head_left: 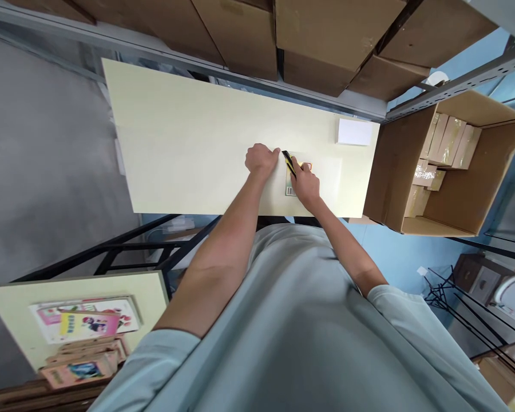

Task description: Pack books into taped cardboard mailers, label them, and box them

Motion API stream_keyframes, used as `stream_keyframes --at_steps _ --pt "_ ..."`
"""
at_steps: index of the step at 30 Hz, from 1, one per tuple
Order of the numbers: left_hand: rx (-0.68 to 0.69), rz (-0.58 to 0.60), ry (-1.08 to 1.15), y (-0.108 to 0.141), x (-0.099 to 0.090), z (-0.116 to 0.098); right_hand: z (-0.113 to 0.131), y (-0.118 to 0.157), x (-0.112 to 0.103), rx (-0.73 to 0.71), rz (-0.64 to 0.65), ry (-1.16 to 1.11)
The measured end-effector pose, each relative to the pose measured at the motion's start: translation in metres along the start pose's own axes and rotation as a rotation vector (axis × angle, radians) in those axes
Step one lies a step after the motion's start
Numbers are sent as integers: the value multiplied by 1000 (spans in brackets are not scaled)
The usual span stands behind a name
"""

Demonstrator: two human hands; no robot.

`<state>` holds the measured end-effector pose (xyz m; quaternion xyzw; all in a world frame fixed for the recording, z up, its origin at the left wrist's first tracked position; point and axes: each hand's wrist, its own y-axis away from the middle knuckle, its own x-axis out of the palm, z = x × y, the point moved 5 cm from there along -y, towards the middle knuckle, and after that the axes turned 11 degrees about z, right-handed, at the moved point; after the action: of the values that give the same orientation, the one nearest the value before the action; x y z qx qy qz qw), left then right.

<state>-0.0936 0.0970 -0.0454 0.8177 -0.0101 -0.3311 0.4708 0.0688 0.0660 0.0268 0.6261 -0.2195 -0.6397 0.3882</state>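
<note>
My right hand (306, 184) is wrapped round a yellow and black utility knife (289, 162), its tip pointing up and to the left. Under that hand lies a small flat printed item with a barcode (290, 190), partly covered by my fingers; I cannot tell whether it is a card or a booklet. My left hand (261, 158) is closed just left of the knife's tip, thumb towards it. Whatever its fingers may hold is hidden. Both hands are over a pale cream tabletop (184, 137), where a whitish sheet (328, 174) lies beside my right hand.
A white block, perhaps stacked paper (354, 131), sits at the table's far right corner. To the right stands an open cardboard box (459, 200) with smaller taped boxes inside. Cartons (326, 34) fill a shelf beyond the table. Books (88, 324) lie on a lower-left board.
</note>
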Motion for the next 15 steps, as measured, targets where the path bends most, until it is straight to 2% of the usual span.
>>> stream_keyframes --at_steps 6,15 --pt "-7 -11 -4 3 -2 -2 1 10 5 -5 16 73" --pt "20 -32 19 -4 4 3 -2 21 26 -11 31 111"
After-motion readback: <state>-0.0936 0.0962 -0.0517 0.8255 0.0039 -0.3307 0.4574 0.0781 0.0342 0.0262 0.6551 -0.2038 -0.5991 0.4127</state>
